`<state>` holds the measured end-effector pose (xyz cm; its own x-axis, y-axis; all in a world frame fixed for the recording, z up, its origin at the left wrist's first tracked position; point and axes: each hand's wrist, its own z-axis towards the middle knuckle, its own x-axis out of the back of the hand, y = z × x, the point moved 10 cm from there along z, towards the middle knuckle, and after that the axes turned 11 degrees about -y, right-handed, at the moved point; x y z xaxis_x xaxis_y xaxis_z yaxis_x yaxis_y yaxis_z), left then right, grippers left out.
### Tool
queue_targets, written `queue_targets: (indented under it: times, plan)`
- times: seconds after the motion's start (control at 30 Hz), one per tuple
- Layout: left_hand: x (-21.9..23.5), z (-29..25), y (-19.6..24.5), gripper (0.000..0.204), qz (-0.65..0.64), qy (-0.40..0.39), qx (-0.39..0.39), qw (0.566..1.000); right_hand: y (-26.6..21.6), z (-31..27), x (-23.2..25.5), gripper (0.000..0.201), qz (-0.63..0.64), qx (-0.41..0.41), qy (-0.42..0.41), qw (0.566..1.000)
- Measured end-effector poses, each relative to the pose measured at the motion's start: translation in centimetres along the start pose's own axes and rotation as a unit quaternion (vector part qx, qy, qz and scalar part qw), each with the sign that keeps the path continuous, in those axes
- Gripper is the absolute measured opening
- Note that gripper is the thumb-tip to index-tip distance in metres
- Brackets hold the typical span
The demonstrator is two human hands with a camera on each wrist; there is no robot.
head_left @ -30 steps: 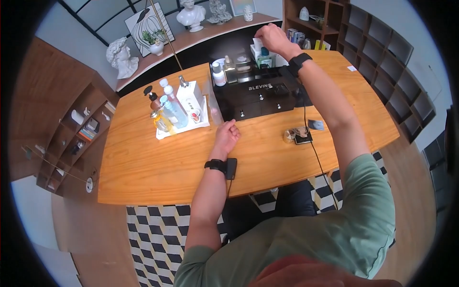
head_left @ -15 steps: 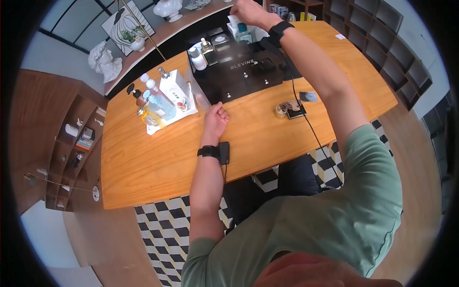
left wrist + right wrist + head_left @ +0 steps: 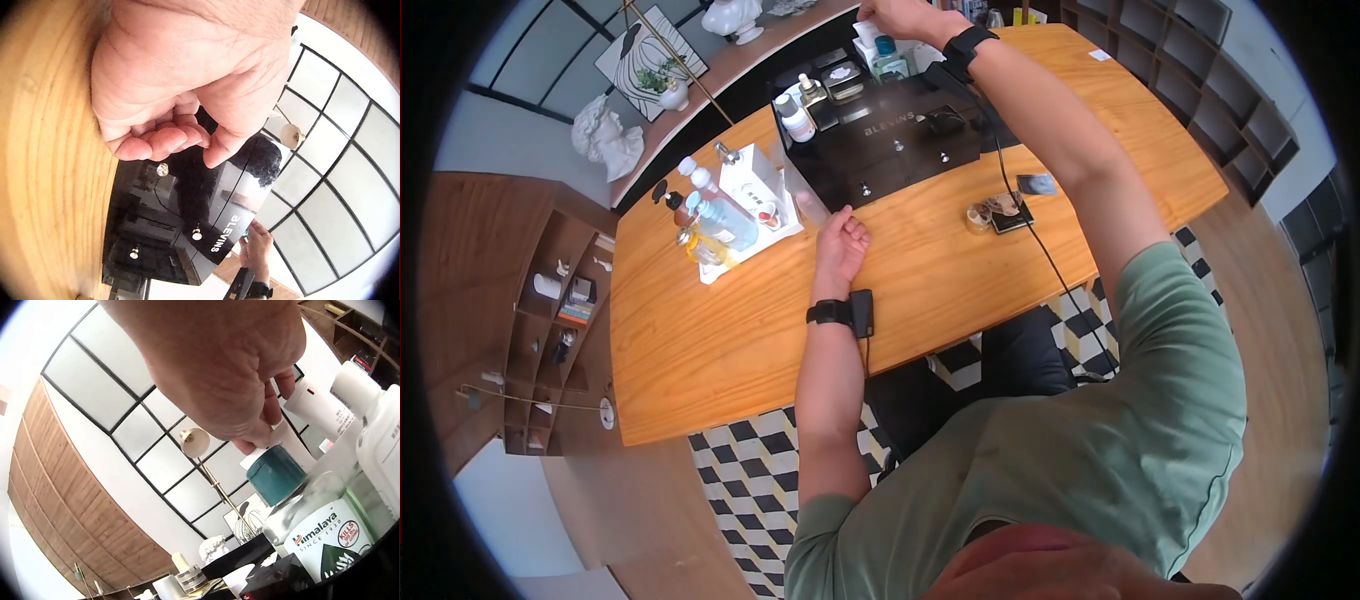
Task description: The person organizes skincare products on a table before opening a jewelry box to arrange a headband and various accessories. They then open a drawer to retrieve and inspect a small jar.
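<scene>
My left hand [image 3: 841, 246] lies on the wooden table [image 3: 730, 370], its fingers loosely curled and holding nothing, close to the front of the black drawer box [image 3: 840, 165]. In the left wrist view this hand [image 3: 181, 81] is beside the box's glossy front. My right hand [image 3: 905, 18] reaches over the far end of the box. The right wrist view shows the right hand [image 3: 231, 369] with its fingers pinching a white item [image 3: 289, 442], partly hidden behind a teal-capped Himalaya bottle [image 3: 325, 531]. White bottles [image 3: 319, 407] stand beyond that bottle.
A white tray [image 3: 785, 232] with several bottles and a white dispenser [image 3: 750, 182] is left of the box. A small jar [image 3: 978, 217], a black card [image 3: 1012, 220] and a cable [image 3: 1050, 262] lie on the right. Two small bottles [image 3: 794, 120] stand on the box.
The head view has tilted down and shifted, so the table and box appear higher and further left. Both hands keep much the same places relative to the box.
</scene>
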<state>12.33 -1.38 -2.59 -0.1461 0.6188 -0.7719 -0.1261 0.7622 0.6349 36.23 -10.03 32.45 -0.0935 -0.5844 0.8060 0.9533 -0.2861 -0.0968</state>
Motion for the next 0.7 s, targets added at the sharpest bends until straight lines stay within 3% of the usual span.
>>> queue_targets:
  times: [0.2,0.27,0.33,0.43,0.53,0.6,0.7]
  plan:
    - [-0.2,0.0,0.1,0.024,-0.003,-0.003,-0.006,1.000,-1.8,-2.6,3.6,0.021,-0.042,0.053,0.102,0.992]
    - [-0.2,-0.1,0.1,0.023,-0.009,-0.008,-0.005,1.000,-3.4,-4.7,5.5,0.019,-0.040,0.061,0.081,0.994]
    - [-0.2,-0.1,0.2,0.022,-0.008,-0.005,-0.011,1.000,-5.0,-10.0,9.6,0.018,-0.001,0.079,0.203,0.976]
    - [-0.1,-0.2,0.1,0.021,-0.014,-0.001,-0.008,1.000,-0.5,-16.5,8.6,0.026,0.018,-0.116,0.072,0.991]
    - [-0.2,-0.2,0.2,0.017,-0.025,0.002,-0.015,1.000,6.3,-26.1,4.8,0.028,0.045,-0.315,-0.072,0.945]
    - [0.0,-0.2,-0.1,0.017,-0.033,-0.003,-0.012,0.999,9.3,-32.4,0.6,0.038,0.023,-0.375,-0.188,0.907]
    - [-0.1,0.1,-0.1,0.018,-0.036,-0.011,-0.009,0.999,10.3,-37.7,-2.2,0.045,0.041,-0.411,-0.207,0.887]
